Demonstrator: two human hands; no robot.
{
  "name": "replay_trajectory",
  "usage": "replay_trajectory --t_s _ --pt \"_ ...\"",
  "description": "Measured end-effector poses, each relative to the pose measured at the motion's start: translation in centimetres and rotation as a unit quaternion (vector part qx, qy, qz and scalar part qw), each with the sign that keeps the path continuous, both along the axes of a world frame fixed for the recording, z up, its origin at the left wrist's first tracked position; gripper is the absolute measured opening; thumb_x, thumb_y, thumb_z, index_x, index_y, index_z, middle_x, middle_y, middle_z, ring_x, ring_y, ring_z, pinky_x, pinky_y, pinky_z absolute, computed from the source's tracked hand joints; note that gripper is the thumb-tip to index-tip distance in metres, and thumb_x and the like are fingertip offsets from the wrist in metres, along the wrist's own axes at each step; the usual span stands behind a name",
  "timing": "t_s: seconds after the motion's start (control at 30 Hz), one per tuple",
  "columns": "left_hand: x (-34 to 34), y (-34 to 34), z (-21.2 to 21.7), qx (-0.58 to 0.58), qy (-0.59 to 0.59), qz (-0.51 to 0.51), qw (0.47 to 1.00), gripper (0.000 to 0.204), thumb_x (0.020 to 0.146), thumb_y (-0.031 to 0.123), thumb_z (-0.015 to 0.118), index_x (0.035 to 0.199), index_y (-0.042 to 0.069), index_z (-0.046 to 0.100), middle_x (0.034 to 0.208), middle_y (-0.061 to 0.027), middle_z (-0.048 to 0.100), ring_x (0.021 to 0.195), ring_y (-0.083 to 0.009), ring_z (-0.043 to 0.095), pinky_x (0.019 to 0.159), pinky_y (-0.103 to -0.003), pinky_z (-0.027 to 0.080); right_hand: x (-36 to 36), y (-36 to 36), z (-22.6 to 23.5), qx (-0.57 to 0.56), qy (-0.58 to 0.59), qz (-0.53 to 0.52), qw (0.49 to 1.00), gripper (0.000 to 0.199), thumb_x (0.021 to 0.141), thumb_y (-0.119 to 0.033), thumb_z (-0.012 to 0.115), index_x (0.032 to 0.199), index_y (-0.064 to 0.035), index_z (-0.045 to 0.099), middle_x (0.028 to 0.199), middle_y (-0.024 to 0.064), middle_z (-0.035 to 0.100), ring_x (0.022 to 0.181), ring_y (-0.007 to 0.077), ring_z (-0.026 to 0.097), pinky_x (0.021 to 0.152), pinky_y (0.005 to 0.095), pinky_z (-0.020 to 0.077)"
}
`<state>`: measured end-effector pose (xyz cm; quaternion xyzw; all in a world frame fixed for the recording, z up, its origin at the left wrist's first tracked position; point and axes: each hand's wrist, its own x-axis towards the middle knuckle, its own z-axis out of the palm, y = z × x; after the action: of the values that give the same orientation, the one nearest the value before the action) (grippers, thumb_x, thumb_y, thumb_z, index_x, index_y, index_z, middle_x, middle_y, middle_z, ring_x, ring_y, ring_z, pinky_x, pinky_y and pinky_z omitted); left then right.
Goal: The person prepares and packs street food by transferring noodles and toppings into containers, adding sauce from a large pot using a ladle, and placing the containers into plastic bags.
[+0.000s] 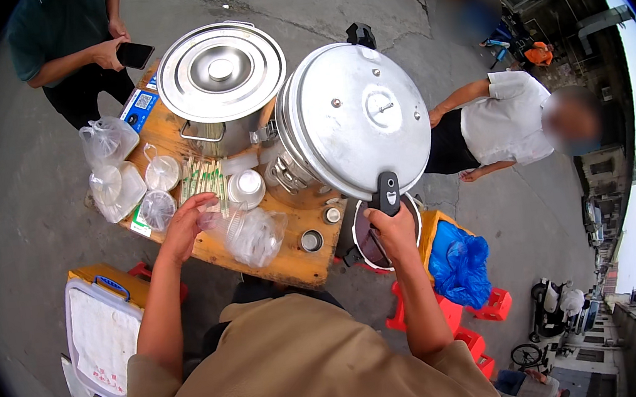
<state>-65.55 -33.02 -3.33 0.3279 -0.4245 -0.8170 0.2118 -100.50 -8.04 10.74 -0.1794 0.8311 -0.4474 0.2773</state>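
Observation:
My right hand (394,231) is wrapped around the black handle (387,193) of a large silver pressure cooker (360,120). The cooker stands at the right of the wooden table, its round lid facing up. At the table's near side my left hand (184,229) has thumb and fingers closed on thin, clear, cup-like plastic (219,215). This lies against a clear plastic bag (257,237) of see-through items. Just beyond are wrapped chopsticks (203,176) and a stack of white bowls (245,187).
A wide steel pot (221,71) with a lid stands at the table's far end. Bagged containers (117,190) line its left edge. Small metal cups (311,240) sit near the front corner. Blue bags (458,260) and red stools (492,305) are at right; two people stand nearby.

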Motion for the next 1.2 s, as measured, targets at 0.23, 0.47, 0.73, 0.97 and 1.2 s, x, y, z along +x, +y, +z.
replay_trajectory --t_s 0.23,0.47,0.73,0.97,1.2 --pt "2.9 8.1 0.1 0.146 0.060 -0.104 0.982 0.035 0.104 0.019 0.054 0.135 0.003 0.058 0.138 -0.0097 0.059 0.122 -0.0242 0.062 0.093 -0.041 0.056 1.8 -3.1 1.1 0.030 0.053 0.053 0.997 0.021 0.077 -0.018 0.079 0.081 -0.0040 0.063 0.071 -0.0014 0.059 0.062 0.0087 0.052 0.057 0.0286 0.0424" --pt "0.5 12.9 0.4 0.144 0.074 -0.210 0.964 0.073 0.088 0.037 0.079 0.145 0.008 0.045 0.146 -0.0081 0.048 0.134 -0.0245 0.051 0.102 -0.043 0.049 0.0 -1.3 1.9 -0.012 -0.190 0.103 0.976 0.061 0.089 -0.028 0.081 0.133 0.0033 0.053 0.108 0.0045 0.066 0.093 0.0115 0.061 0.081 0.0270 0.0495" --pt "-4.0 16.6 2.8 0.127 -0.019 -0.219 0.967 0.077 0.080 0.027 0.081 0.145 0.007 0.045 0.143 -0.0104 0.048 0.135 -0.0245 0.048 0.101 -0.042 0.048 -8.9 6.7 -4.7 -0.104 -0.354 0.015 0.929 0.031 0.104 -0.031 0.060 0.120 -0.0041 0.062 0.109 0.0084 0.069 0.098 0.0201 0.069 0.083 0.0321 0.0562" --pt "-6.6 22.4 3.9 0.160 -0.058 -0.141 0.975 0.071 0.084 0.032 0.075 0.145 0.008 0.045 0.138 -0.0113 0.052 0.132 -0.0254 0.050 0.101 -0.041 0.048 -18.7 20.8 -29.5 0.425 0.117 0.208 0.873 0.034 0.091 -0.027 0.064 0.108 0.0031 0.068 0.118 0.0266 0.069 0.111 0.0430 0.067 0.096 0.0467 0.0537" --pt "-8.6 27.7 6.2 0.149 -0.126 -0.106 0.975 0.073 0.083 0.034 0.074 0.145 0.008 0.046 0.139 -0.0100 0.052 0.132 -0.0261 0.050 0.101 -0.042 0.048 -20.1 22.2 -38.1 0.443 0.070 0.315 0.836 0.031 0.090 -0.014 0.054 0.110 0.0039 0.069 0.108 0.0260 0.072 0.095 0.0383 0.073 0.079 0.0444 0.0590"
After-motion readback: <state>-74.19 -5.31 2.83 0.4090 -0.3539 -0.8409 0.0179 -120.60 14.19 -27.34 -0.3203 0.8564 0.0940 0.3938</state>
